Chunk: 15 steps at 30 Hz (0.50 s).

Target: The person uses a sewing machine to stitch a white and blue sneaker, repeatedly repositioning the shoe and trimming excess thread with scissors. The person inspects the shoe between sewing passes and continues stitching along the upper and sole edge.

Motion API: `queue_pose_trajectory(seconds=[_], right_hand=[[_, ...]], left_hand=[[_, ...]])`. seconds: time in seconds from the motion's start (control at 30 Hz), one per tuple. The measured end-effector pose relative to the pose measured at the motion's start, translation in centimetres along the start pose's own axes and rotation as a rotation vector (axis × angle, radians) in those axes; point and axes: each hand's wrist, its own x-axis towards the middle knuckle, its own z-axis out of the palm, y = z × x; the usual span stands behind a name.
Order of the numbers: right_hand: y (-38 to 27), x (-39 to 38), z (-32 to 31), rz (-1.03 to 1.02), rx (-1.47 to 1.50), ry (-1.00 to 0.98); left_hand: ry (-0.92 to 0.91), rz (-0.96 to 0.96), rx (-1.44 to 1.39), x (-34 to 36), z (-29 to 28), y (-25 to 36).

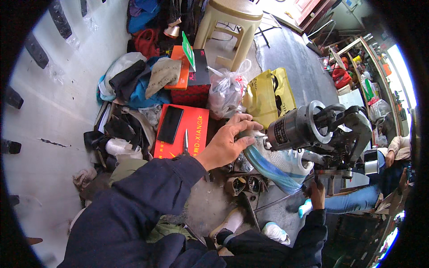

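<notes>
On the floor at far left sit heaped clothes [134,80] and a red box [190,129] carrying a black phone [170,124]. Mid-frame, the left hand [225,143] presses spread fingers on a white-and-blue shoe [277,165] under the sewing machine [321,134]; fingers could stray near the needle. Lower right, the right hand [317,194] grips something I cannot tell. Beyond lies a cluttered workshop.
</notes>
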Motion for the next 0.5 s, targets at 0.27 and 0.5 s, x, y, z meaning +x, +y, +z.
queue_pose_trajectory(seconds=[0.27, 0.5], right_hand=[[-7.5, -1.7, -8.2, -0.256, 0.222, 0.409], [3.4, 2.2, -2.7, -0.159, 0.142, 0.207]], left_hand=[[-0.001, 0.052, 0.049, 0.0, -0.1, 0.1], [-0.062, -0.177, -0.216, 1.0, -0.5, -0.1]])
